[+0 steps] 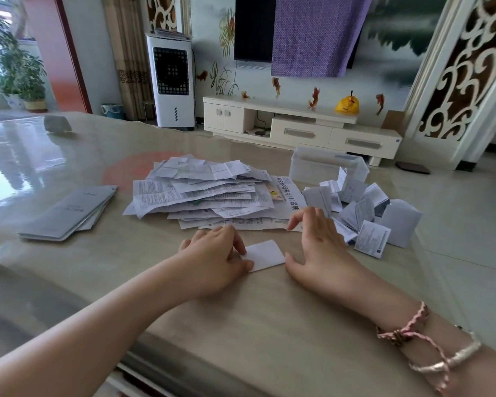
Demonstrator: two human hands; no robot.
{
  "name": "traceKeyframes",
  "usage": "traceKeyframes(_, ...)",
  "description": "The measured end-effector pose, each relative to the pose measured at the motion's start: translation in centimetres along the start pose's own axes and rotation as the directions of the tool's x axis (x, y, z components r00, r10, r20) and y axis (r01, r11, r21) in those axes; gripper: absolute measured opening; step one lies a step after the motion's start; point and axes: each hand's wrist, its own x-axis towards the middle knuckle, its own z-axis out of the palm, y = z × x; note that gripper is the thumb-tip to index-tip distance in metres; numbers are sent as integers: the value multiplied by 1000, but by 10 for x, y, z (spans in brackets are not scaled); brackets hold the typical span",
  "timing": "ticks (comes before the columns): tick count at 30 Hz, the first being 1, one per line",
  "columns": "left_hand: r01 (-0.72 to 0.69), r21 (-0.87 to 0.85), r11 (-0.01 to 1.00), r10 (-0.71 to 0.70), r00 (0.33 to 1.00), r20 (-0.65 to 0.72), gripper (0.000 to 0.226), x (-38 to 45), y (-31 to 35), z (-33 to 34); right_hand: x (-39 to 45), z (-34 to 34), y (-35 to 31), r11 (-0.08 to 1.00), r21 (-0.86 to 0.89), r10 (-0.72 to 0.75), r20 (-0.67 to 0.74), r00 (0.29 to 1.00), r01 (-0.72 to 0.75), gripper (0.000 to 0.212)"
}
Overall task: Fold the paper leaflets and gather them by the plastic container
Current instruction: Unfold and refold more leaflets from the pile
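Head view: left hand (pixel 218 253) pinches the folded leaflet (pixel 265 255) flat on the near desk (pixel 269 325) to set its crease, right hand (pixel 318 247) spread beside it, unfolded pile (pixel 209 193) beyond, folded leaflets (pixel 364 213) gathered right by the plastic container (pixel 324 164).

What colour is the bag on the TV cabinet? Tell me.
Yellow, with some red print; the bag shows in the head view, on the white cabinet.
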Motion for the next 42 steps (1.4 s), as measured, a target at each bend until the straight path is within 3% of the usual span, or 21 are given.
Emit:
traceKeyframes(3, 7, 14, 1000, -7, 1000, 1, 25, -2, 1, 3, 0, -3, 0, 991, 88, -99, -16, 995, 100, 30)
traceKeyframes(6, 9, 21, 1000, -9, 1000, 11, 28, -3, 2, 4, -1, -12, -1, 957, 182, -238, 54, 970, 225, 24)
traceKeyframes(10, -5, 6, 1000, 5, 996, 84, 26, -1, -1, -3, 2, -13, 1, 919, 36, -395, 105, 913, 393, 21)
traceKeyframes(14, -8, -138, 990, 37, 978, 207, 22, -2, -5, -16, 4, -10, 4, 858, -147, -471, 155, 868, 492, 25)
traceKeyframes(17, 49, -246, 968, 1, 979, 202, 18, 0, -6, -20, 5, -10, 5, 810, -278, -507, 112, 855, 517, 30)
traceKeyframes(19, 83, -299, 951, -37, 987, 156, 15, 4, -5, -22, 7, -14, 5, 793, -370, -514, 21, 858, 484, 25)
traceKeyframes(21, 97, -337, 937, -64, 992, 108, 14, 10, -5, -25, 11, -25, 9, 796, -455, -485, -84, 871, 399, 8)
traceKeyframes(24, 107, -334, 937, -89, 994, 68, 13, 18, -5, -29, 14, -40, 26, 850, -485, -324, -174, 930, 206, 19)
traceKeyframes(28, 109, -297, 949, -104, 994, 32, 14, 25, -4, -29, 9, -51, 34, 856, -513, -122, -94, 988, 57, 16)
traceKeyframes(32, 114, -295, 949, -114, 993, 16, 12, 29, -3, -29, 4, -48, 37, 829, -559, 43, 52, 998, -6, 44)
traceKeyframes(38, 127, -320, 939, -142, 989, -26, 10, 26, -13, -40, 12, -49, 27, 884, -458, 60, -81, 995, -91, 50)
traceKeyframes(42, 137, -334, 932, -177, 980, -90, 11, 24, -28, -53, 38, -47, 5, 930, -367, -39, -80, 996, 7, 41)
